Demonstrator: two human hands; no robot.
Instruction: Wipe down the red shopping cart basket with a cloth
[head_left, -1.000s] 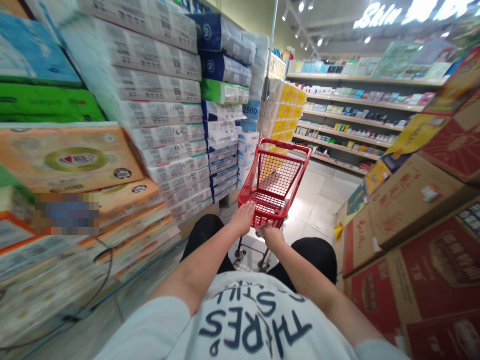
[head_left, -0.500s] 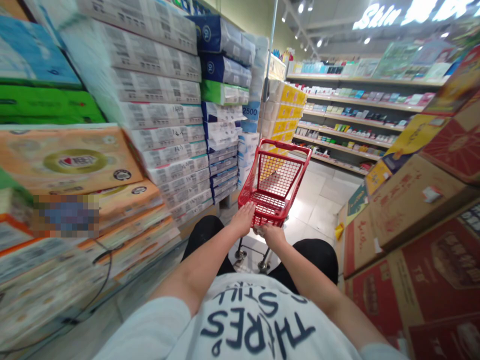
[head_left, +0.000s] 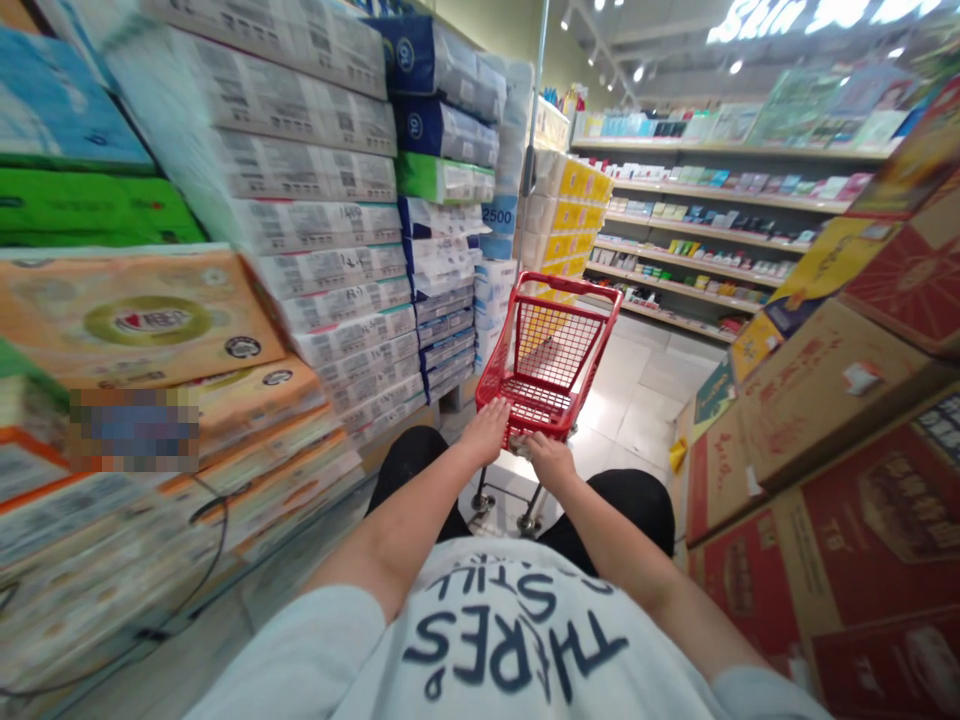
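A red shopping cart [head_left: 564, 345] with a mesh basket stands in front of me, its near end between my knees. My left hand [head_left: 487, 430] lies on the near left corner of the basket, fingers stretched out and close together. Low at the near end of the basket is my right hand [head_left: 549, 458], its fingers curled in. A small pale-grey bit [head_left: 519, 444] shows by its fingertips; I cannot make out what it is. The basket's visible mesh floor bears no goods.
Tall stacks of wrapped paper packs [head_left: 322, 225] line the left side, with orange packs [head_left: 142, 315] nearer me. Cardboard cartons [head_left: 832, 395] rise on the right. Shelves of small goods [head_left: 697, 190] stand beyond the tiled floor [head_left: 637, 410]. A black cable [head_left: 217, 545] hangs at lower left.
My right hand has shifted slightly up and to the right along the basket's near end. My left hand has barely moved, and the cart stays in about the same place.
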